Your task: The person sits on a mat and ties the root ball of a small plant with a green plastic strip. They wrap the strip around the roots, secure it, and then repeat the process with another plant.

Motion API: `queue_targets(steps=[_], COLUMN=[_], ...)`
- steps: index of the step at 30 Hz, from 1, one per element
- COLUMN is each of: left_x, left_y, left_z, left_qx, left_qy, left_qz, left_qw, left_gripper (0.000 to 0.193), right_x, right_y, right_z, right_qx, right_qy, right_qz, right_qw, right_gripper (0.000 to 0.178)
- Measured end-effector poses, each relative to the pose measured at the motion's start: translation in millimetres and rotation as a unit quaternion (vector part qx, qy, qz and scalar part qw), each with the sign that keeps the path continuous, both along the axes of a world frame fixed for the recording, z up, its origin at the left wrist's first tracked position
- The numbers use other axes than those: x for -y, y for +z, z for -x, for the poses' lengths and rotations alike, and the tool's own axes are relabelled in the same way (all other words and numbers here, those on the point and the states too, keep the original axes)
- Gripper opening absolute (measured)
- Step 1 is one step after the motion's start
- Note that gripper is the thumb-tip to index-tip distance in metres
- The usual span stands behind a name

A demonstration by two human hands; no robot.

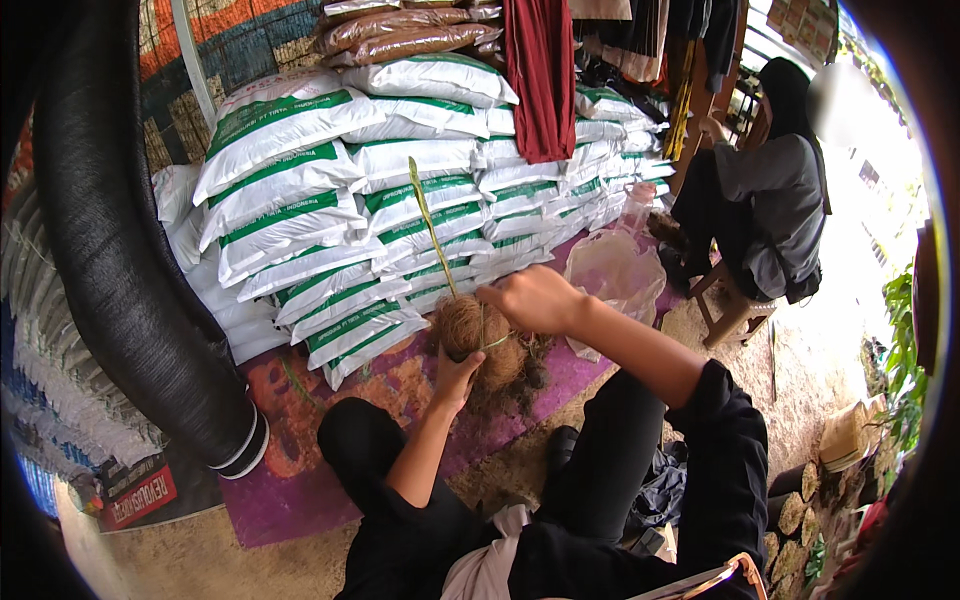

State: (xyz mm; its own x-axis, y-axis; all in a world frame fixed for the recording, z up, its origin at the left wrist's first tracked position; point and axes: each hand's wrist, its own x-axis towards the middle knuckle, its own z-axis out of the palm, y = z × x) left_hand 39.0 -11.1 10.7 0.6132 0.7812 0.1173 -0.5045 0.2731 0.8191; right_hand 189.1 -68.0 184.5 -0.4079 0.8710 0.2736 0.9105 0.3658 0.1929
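A round ball of brown coconut fibre [465, 325] is between my hands, above the mat. My left hand [457, 380] grips it from below and the near left side. A thin green band runs over the ball's front. My right hand [540, 298] is closed in a pinch at the ball's upper right, on that band. From the top of the ball a long yellow-green strip [430, 220] sticks up and leans left; whether it belongs to the band is unclear. Loose dark fibre [533, 375] lies beside and beneath the ball.
White and green sacks [340, 240] are stacked beyond my hands. A purple mat [300, 490] lies beneath. To the right sits a clear plastic bag [615, 275]. Another person [775, 180] sits on a low stool [735, 310]. A thick black roll [130, 250] stands at left.
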Motion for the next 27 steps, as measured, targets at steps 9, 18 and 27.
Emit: queue_targets(steps=[9,18,27], left_x=[3.7,-7.5,-14.8], left_y=[17.0,-3.8,-15.4], left_z=[15.7,15.7,9.4], left_qx=[-0.035,-0.018,0.016], left_qy=[-0.028,-0.041,-0.018], left_qz=[0.022,0.080,0.170], left_qw=[0.999,0.996,0.985], left_gripper=[0.075,0.068,0.071], right_x=[-50.0,-56.6,4.3], right_y=[-37.5,-162.4,-240.0], right_z=[-29.5,-34.5,35.1], right_qx=[-0.221,-0.595,-0.875], right_qy=[-0.061,-0.013,-0.095], right_qz=[0.017,0.099,0.195], right_qw=[0.973,0.798,0.432], right_gripper=[0.013,0.022,0.017])
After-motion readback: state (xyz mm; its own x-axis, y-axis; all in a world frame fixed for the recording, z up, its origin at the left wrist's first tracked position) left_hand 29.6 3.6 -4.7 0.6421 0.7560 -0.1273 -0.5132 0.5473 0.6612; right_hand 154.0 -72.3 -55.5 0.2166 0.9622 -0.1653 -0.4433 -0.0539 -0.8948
